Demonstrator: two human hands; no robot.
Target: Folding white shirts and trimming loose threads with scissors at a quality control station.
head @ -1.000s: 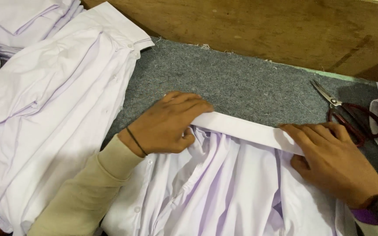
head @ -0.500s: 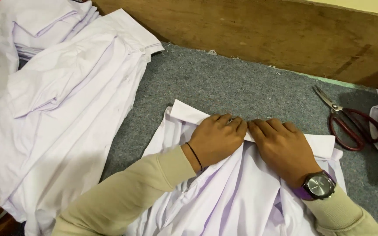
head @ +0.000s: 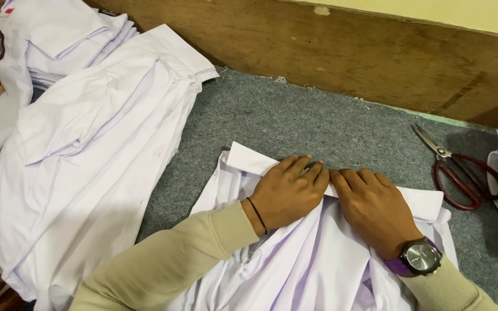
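Left hand, right hand pressing shirt collar, scissors near

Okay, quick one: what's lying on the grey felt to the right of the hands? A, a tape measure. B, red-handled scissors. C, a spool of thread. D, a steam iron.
B: red-handled scissors lie on the grey felt, right of the right hand pressing the white shirt's collar.

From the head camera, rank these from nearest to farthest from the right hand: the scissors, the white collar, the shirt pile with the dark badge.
From the right hand:
1. White collar: directly under the fingers, touching.
2. Scissors: on the grey mat to its right, apart.
3. Shirt pile with the dark badge: far left, top corner.
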